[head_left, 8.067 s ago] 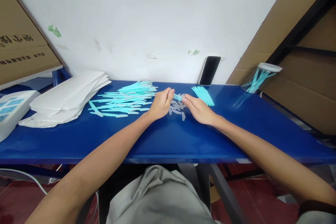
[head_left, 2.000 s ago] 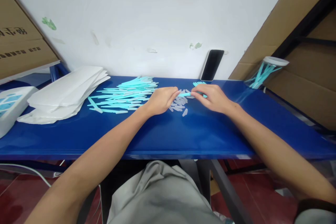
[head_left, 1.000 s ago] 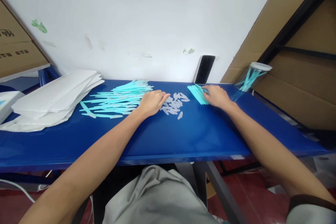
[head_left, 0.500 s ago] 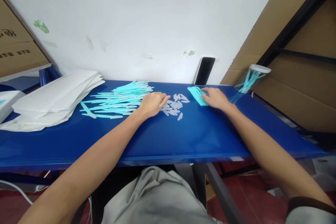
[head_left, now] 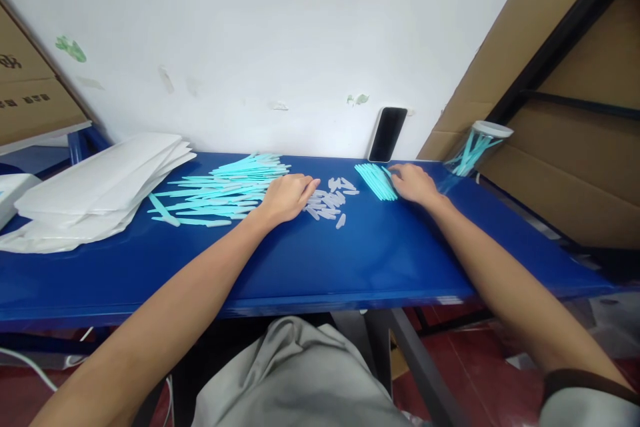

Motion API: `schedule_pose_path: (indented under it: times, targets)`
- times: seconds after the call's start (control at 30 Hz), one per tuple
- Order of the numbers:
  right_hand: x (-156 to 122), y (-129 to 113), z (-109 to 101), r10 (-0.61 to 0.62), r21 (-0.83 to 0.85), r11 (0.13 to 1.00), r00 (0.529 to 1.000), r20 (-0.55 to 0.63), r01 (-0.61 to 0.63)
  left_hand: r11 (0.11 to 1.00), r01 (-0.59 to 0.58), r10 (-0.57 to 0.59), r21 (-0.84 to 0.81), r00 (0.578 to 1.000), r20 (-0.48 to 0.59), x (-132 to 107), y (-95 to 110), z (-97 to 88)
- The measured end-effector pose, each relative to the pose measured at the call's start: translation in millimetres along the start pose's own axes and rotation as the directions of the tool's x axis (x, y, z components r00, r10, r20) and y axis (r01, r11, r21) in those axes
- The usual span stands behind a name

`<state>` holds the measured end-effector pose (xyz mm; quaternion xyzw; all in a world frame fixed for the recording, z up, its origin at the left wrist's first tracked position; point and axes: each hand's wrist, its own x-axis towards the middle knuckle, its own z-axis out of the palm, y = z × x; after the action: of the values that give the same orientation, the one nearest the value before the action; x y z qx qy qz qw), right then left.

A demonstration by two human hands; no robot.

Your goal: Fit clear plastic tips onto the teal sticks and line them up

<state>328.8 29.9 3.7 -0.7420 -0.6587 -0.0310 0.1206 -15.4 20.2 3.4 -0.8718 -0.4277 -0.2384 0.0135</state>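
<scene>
My left hand (head_left: 287, 199) rests palm down with its fingers curled, between a heap of turquoise sticks with pale capped ends (head_left: 225, 187) and a scatter of small translucent caps (head_left: 327, 203). Whatever its fingers hold is hidden beneath the hand. On the right, my right hand (head_left: 414, 183) is beside a neat row of bare turquoise sticks (head_left: 376, 181). Its thumb and forefinger are pinched on the end of one turquoise stick at the row's right edge. The other fingers are curled under and partly hidden.
A phone (head_left: 388, 135) leans on the wall behind the row. A clear lidded jar (head_left: 473, 150) of turquoise sticks stands tilted-looking at right. Stacked white sheets or bags (head_left: 100, 177) lie left on the blue table (head_left: 310, 273). Cardboard (head_left: 575, 167) borders the right side.
My right hand has shifted slightly right, off the top of the row, and one stick there now lies a little apart at its fingertips. My left hand stays nearly in place.
</scene>
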Motion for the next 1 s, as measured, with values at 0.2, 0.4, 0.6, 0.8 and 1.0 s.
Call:
schedule_pose_path:
  times: [0.2, 0.4, 0.6, 0.8, 1.0]
  targets:
    - [5, 14, -2, 0.171, -0.060, 0.984, 0.982, 0.078, -0.167, 1.000, 0.022, -0.023, 0.012, 0.999, 0.029, 1, 1, -1.1]
    - [9, 16, -5, 0.132, -0.035, 0.991, 0.985, 0.115, -0.128, 1.000, 0.023, -0.023, 0.000, 0.999, 0.046, 0, 2, -3.1]
    - [17, 33, -8, 0.178, -0.008, 0.983, 0.944, 0.278, -0.183, 0.999, 0.005, -0.003, -0.043, 0.999, 0.047, -1, 0, -1.2]
    - [15, 33, -5, 0.161, 0.015, 0.986, 0.969, 0.187, -0.167, 0.997, -0.005, 0.006, -0.077, 1.000, 0.021, -1, -2, 0.2]
    - [9, 10, 0, 0.104, 0.097, 0.989, 0.990, 0.090, -0.113, 0.998, 0.013, -0.011, -0.058, 0.999, 0.035, 0, -2, -0.3]
